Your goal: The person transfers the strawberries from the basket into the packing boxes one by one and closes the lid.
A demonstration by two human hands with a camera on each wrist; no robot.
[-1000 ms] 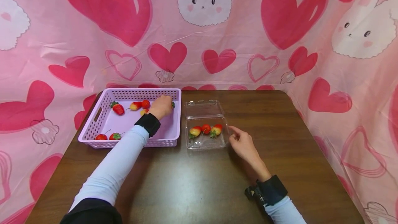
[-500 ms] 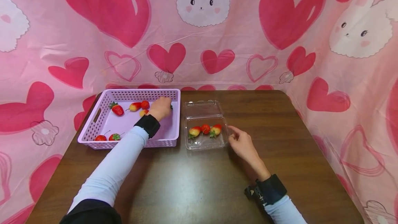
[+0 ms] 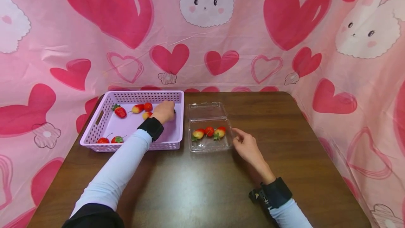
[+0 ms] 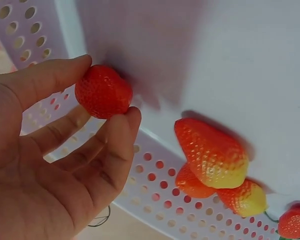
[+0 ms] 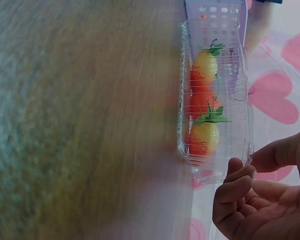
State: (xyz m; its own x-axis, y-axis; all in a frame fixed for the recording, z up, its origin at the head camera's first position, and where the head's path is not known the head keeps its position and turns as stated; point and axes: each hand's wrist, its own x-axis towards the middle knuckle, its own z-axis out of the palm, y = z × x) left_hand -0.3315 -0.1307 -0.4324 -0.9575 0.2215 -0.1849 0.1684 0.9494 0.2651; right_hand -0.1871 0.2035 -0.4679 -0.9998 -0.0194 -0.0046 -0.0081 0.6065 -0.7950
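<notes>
In the head view my left hand (image 3: 164,111) reaches into the right part of a lilac basket (image 3: 181,122). The left wrist view shows its thumb and fingertips pinching a red strawberry (image 4: 104,92) close to the basket floor. My right hand (image 3: 248,147) is at the right side of an open clear plastic clamshell box (image 3: 211,148). Thumb and forefinger pinch the box's rim in the right wrist view, the other fingers curled below. Inside the box lie two yellow-and-red strawberries (image 3: 198,133) with a small red fruit (image 3: 209,131) between them.
More fruit lies in the basket: a red strawberry (image 3: 120,111) at the back left, a yellow-red one (image 3: 137,108) beside a round red fruit (image 3: 148,106), and two red ones (image 3: 102,140) at the front. The box's lid (image 3: 207,111) lies back on the brown table (image 3: 196,189).
My left hand has shifted slightly toward me inside the basket, and the green leaves beside its fingers are now mostly hidden. The right hand and the box have stayed in place.
</notes>
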